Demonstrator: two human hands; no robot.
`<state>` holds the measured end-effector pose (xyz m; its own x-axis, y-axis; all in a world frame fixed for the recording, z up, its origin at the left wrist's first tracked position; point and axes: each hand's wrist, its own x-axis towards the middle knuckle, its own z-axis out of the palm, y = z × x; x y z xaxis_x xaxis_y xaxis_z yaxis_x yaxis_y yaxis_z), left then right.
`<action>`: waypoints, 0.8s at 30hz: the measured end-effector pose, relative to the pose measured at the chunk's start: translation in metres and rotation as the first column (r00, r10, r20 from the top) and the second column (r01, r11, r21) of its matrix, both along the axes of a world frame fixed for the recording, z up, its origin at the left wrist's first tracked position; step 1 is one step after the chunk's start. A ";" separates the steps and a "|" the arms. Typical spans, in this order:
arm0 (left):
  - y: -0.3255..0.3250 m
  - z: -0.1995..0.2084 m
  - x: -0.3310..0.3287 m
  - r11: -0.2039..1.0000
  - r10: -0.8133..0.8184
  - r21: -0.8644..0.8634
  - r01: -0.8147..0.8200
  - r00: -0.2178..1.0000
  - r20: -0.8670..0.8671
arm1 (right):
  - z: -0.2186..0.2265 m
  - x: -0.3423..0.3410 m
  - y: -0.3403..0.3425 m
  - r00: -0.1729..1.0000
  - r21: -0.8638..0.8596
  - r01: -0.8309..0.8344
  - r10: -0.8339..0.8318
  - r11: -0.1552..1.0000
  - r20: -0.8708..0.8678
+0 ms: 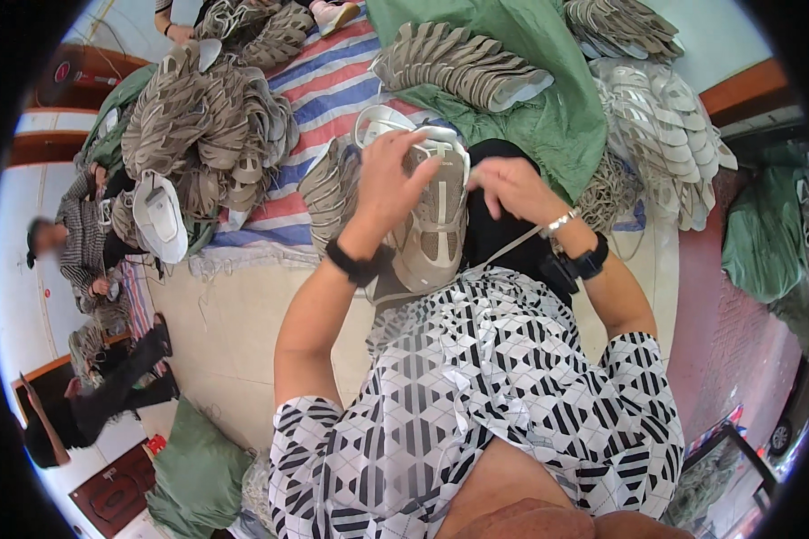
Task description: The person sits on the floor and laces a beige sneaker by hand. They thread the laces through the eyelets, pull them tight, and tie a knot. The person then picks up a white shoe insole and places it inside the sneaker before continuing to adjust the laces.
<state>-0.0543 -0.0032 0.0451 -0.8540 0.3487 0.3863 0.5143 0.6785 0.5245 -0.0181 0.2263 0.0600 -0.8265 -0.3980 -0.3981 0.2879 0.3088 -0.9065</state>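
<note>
A grey-beige shoe upper (438, 220) lies over my lap, its toe toward me and its white-lined opening away from me. My left hand (389, 180) grips its left side near the tongue, thumb across the front and fingers bent at the collar. By the right edge of the upper, my right hand (514, 190) has its fingers curled into a pinch. A pale shoelace (512, 244) runs from below that hand down toward the upper. The pinched fingertips hide what lies between them. A stack of uppers (326, 193) stands just left of my left hand.
Heaps of uppers (211, 126) lie on a striped sheet (319, 85). A fanned row of uppers (463, 65) rests on green sheeting (562, 117). To the right are a lace bundle (609, 193) and paler uppers (661, 135). Other people (85, 225) sit at left.
</note>
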 end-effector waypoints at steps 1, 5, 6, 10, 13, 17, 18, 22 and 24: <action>0.004 -0.010 -0.006 1.000 0.009 -0.027 -0.007 0.996 0.084 | -0.008 -0.009 -0.004 0.960 0.007 0.056 -0.052 0.998 -0.276; 0.008 -0.040 -0.025 0.997 -0.040 -0.043 0.057 0.943 0.331 | -0.055 -0.038 -0.015 0.617 0.156 0.131 0.043 0.979 -0.786; 0.003 -0.038 -0.026 0.996 -0.063 -0.031 0.079 0.929 0.364 | -0.056 -0.040 -0.020 0.588 0.242 0.114 0.131 0.964 -0.798; 0.006 -0.029 -0.010 0.994 0.007 -0.107 0.038 0.917 0.399 | -0.055 -0.032 -0.020 0.548 0.270 0.101 0.173 0.958 -0.818; 0.014 -0.023 0.003 0.978 0.102 -0.207 -0.027 0.928 0.359 | -0.052 -0.030 -0.023 0.829 0.086 0.095 -0.031 0.992 -0.559; 0.019 -0.018 0.003 0.971 0.127 -0.235 -0.047 0.931 0.341 | -0.058 -0.030 -0.019 0.846 0.054 0.121 -0.074 0.991 -0.529; 0.018 -0.019 0.003 0.974 0.124 -0.222 -0.048 0.931 0.342 | -0.054 -0.029 -0.018 0.841 0.087 0.105 -0.041 0.991 -0.540; 0.018 -0.019 0.005 0.973 0.138 -0.223 -0.060 0.925 0.354 | -0.046 -0.026 -0.014 0.838 0.150 0.070 0.024 0.986 -0.546; 0.022 -0.019 0.007 0.966 0.152 -0.249 -0.069 0.931 0.333 | -0.046 -0.026 -0.017 0.845 0.136 0.075 0.010 0.988 -0.535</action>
